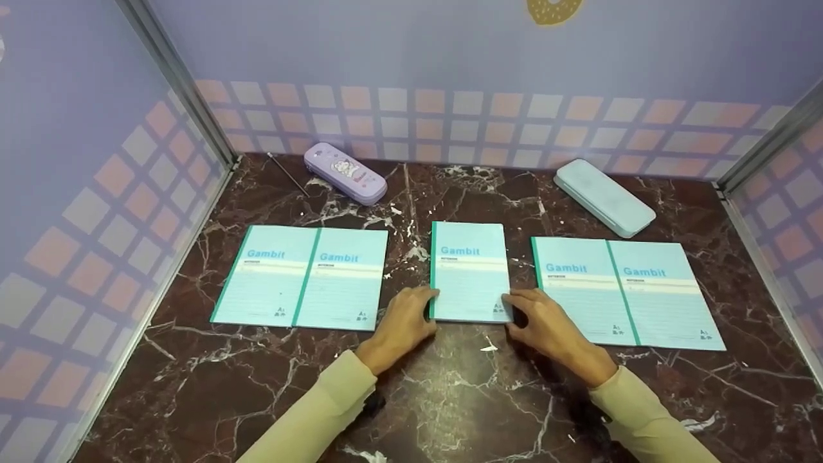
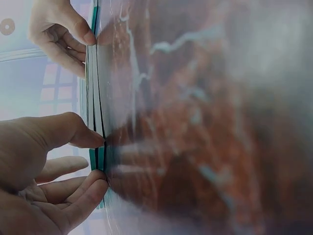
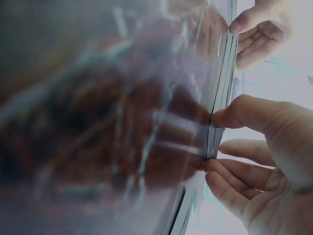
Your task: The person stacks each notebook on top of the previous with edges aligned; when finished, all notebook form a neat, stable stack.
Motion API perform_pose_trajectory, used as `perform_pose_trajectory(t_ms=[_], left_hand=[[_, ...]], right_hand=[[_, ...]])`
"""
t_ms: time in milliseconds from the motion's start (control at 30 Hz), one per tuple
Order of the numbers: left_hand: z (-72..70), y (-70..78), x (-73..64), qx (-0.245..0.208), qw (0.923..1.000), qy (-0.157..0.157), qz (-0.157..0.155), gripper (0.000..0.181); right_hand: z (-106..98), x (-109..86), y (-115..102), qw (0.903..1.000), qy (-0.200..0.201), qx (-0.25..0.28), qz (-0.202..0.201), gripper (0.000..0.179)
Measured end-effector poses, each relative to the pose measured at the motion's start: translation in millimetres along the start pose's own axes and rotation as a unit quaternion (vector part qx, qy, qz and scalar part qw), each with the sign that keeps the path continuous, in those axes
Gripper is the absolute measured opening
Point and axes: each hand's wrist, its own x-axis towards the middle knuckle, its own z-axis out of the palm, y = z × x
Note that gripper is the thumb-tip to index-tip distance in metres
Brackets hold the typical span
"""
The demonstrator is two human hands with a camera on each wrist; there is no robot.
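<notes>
A small stack of pale blue Gambit notebooks with a green spine lies flat at the centre of the table. My left hand holds its near left corner, thumb by the near edge and fingers along the spine. At the near right corner, my right hand grips the stack in the same way. Both wrist views look along the near edge, where layered notebooks show small gaps between them. Thumb and fingertips of the right hand stand at the stack's corner in the right wrist view.
Left of the stack, two matching notebooks lie side by side; another pair lies to the right, close beside my right hand. Farther back are a purple pencil case, a thin pencil and a pale mint case. Panel walls enclose the marbled table.
</notes>
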Motion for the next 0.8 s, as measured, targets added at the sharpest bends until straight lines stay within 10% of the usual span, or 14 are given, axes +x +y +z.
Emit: perform_pose_trajectory(t_ms=[800], left_hand=[[3.0,-3.7,7.2,-0.01,0.9992,0.039,0.008,0.047]], right_hand=[[0.0,9.2,3.6,0.9994,0.001,0.021,0.026,0.047]])
